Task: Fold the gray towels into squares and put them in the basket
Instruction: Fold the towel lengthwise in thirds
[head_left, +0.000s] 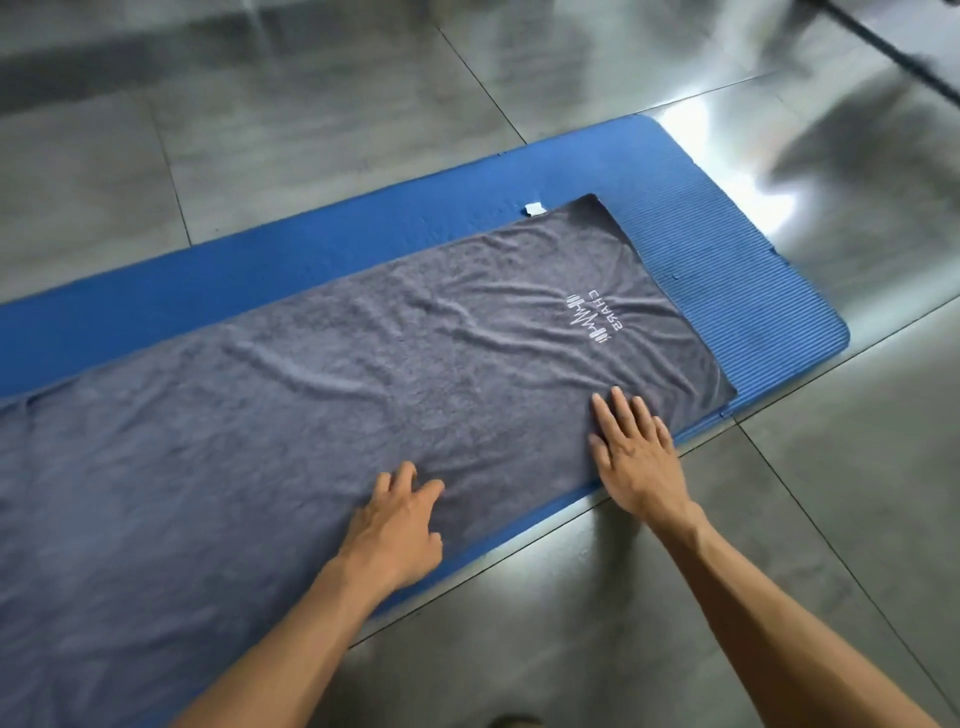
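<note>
A gray towel (322, 415) lies spread flat on a blue mat (691, 244) across mid-frame; the left hand (397, 525) rests on it, fingers loosely bent; the right hand (636, 457) presses flat, fingers straight.

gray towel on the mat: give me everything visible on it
The gray terry-cloth towel lies spread flat and unfolded on the blue ribbed foam mat, running off the frame's left edge. It is lightly wrinkled across the middle. A white embroidered logo with lettering sits near its far end, and a small white tag sticks out at the far edge. The left hand and right hand rest on its near edge, fingers extended.
</note>
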